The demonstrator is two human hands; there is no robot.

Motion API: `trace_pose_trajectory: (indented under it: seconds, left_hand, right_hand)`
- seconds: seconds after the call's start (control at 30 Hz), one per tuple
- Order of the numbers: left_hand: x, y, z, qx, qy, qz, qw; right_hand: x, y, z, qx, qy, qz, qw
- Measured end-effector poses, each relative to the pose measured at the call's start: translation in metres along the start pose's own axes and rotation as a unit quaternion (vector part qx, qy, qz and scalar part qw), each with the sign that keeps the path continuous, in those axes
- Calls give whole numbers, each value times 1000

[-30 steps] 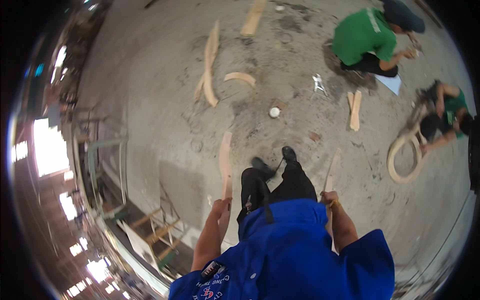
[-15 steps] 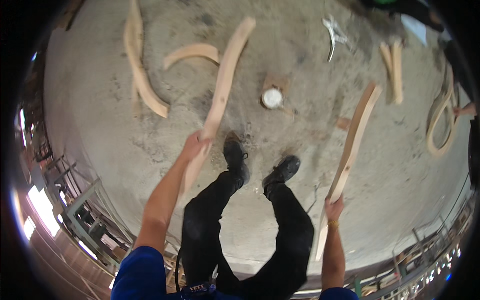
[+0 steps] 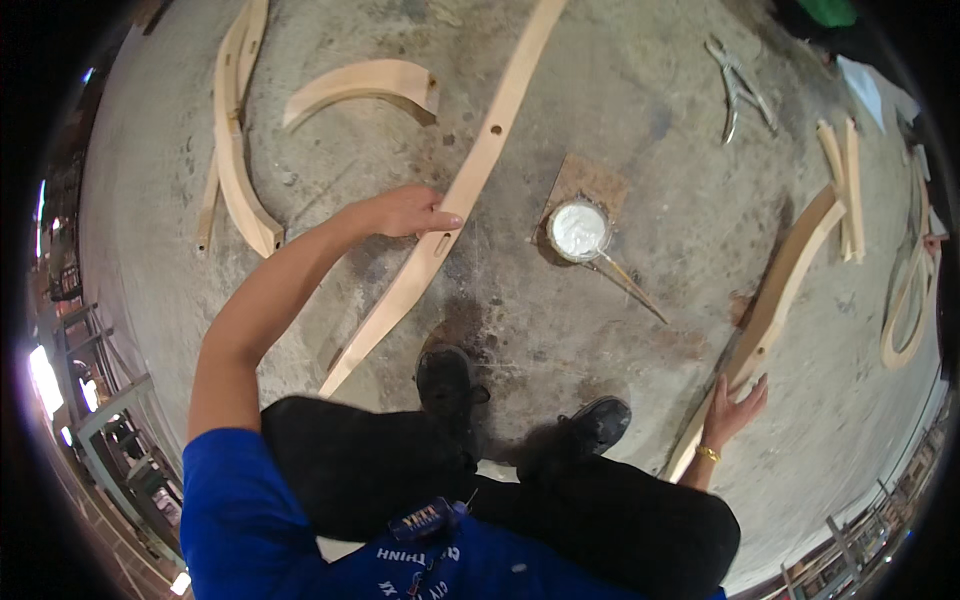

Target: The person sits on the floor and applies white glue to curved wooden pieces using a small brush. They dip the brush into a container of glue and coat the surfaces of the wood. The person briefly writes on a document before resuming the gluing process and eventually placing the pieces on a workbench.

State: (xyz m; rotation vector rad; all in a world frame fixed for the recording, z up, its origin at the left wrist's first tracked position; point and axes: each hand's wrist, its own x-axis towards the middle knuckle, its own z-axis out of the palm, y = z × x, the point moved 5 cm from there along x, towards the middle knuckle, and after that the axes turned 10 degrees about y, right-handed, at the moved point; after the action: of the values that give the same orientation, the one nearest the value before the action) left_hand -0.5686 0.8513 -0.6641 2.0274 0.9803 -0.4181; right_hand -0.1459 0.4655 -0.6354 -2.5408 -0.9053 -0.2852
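A long, curved wooden piece [image 3: 478,170] with a round hole and a slot slants across the floor ahead of me. My left hand [image 3: 405,210] is closed on its left edge, thumb across the top near the slot. Further right lies a second curved wooden piece [image 3: 785,290] with one small hole showing. Beside its near part is my right hand [image 3: 733,412], fingers spread apart; whether the thumb touches the wood I cannot tell. Between the two pieces stands a round pot of white paste [image 3: 578,231], with a thin stick [image 3: 635,287] leaning out of it.
The pot stands by a flat brown board [image 3: 592,182]. An arched wooden piece [image 3: 370,77] and longer curved pieces [image 3: 232,165] lie at the left. Metal pliers [image 3: 738,90], narrow wooden pieces [image 3: 850,190] and a looped wooden piece [image 3: 900,330] near another person's hand [image 3: 934,243] are at the right.
I have bent lower over the floor. Both wooden pieces were carried in my hands; the right one is now down and my right hand has opened. The left one has moved forward.
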Motion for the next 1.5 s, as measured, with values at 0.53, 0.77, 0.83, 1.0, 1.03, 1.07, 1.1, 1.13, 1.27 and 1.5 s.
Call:
trace_pose_trajectory:
  seconds: [0.53,0.77,0.83,1.0,1.03,1.07,1.1,1.13,1.27,1.5]
  left_hand:
    - [58,96,-5,-1,318,-3,948]
    - [120,140,12,-61,259,-180,947]
    - [121,145,19,-7,266,-185,946]
    - [126,193,28,108,171,-167,965]
    - [124,196,32,119,164,-159,966]
    - [125,200,43,127,154,-146,969]
    - [136,213,35,137,164,-128,969]
    - [137,213,31,120,167,-138,969]
    - [149,164,17,30,175,-104,979]
    - [75,150,43,-333,154,54,929]
  right_hand:
    - [-31,-183,52,257,-451,-78,851]
    - [-20,-146,1,644,-328,310,618]
    - [-25,-137,4,638,-274,288,659]
    - [-8,-163,6,673,-272,152,671]
    - [-2,-173,12,656,-284,160,681]
    - [-3,-178,17,596,-285,138,738]
    - [12,-184,25,538,-275,99,790]
    - [20,-193,31,521,-284,64,803]
    - [9,-223,51,598,-300,121,733]
    - [20,-158,-5,640,-197,177,722]
